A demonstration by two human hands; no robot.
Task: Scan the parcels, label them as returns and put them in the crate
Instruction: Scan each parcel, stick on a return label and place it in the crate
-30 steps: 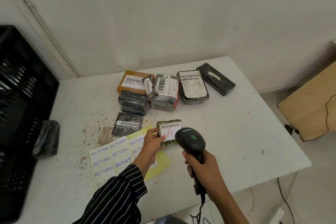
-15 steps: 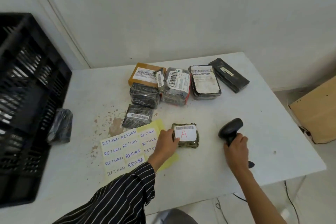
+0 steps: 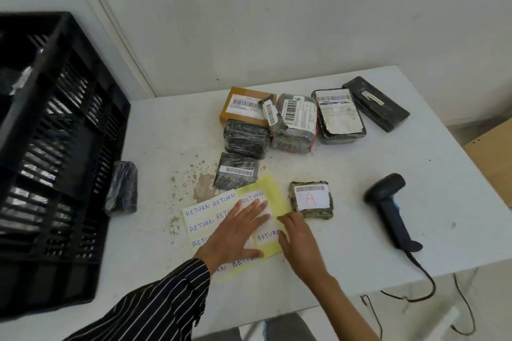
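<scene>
A small dark parcel marked with a red "A" (image 3: 311, 199) lies on the white table (image 3: 360, 230), free of both hands. Just left of it is a yellow sheet of white RETURN labels (image 3: 210, 214). My left hand (image 3: 235, 231) lies flat on the sheet with fingers spread. My right hand (image 3: 297, 238) has its fingertips at the sheet's right edge, by a label; whether it pinches anything I cannot tell. The black barcode scanner (image 3: 390, 206) lies alone at the right. A black slatted crate (image 3: 55, 147) stands at the left.
Several more wrapped parcels (image 3: 293, 122) with barcodes are bunched at the back of the table, one a brown box (image 3: 243, 104). A dark wrapped parcel (image 3: 123, 188) leans by the crate. The scanner cable (image 3: 421, 279) hangs over the front edge. A cardboard box (image 3: 496, 152) stands at the right.
My right hand set the scanner down on the table and moved left to the label sheet. My left hand let go of the "A" parcel and now lies on the labels.
</scene>
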